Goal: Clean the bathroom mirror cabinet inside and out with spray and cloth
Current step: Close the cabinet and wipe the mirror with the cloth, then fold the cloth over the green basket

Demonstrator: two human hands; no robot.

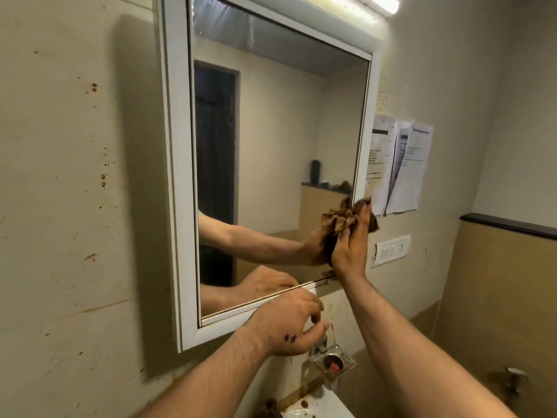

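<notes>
Bunched cloth (337,221) under right fingers (363,217), against mirror (286,146)

I count one mirror cabinet (177,176) on the wall, with one long light (361,7) over it. There is one brown cloth (337,220). There are two hands, one left hand (289,324) and one right hand (351,248). At least two papers are stuck up, a left paper (381,158) and a right paper (417,164). There is one switch plate (390,250), one tap (331,362) and one sink (319,405).

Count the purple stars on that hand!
2. The stars sit side by side on the back of the left hand, near the thumb. None seems hidden.
</notes>
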